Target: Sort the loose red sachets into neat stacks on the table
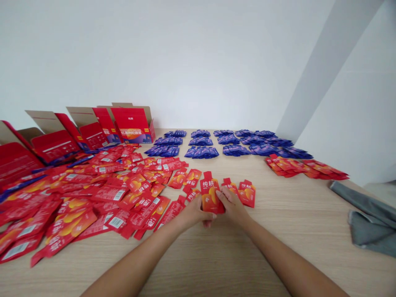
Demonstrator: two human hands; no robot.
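Note:
Both hands meet at the table's middle on one red pouch (210, 193) with white characters and an orange picture. My left hand (195, 212) grips its lower left edge with the fingers curled under. My right hand (231, 205) pinches its lower right edge. Two more red pouches (247, 192) lie flat just right of my right hand. A wide heap of the same red pouches (93, 198) spreads over the table to the left of my left hand.
Several small stacks of blue pouches (201, 152) sit in rows at the back. A row of red pouches (305, 167) lies at the right. Open red cartons (133, 123) stand at the back left. Grey cloth (369, 220) lies at the wooden table's (216, 255) right edge.

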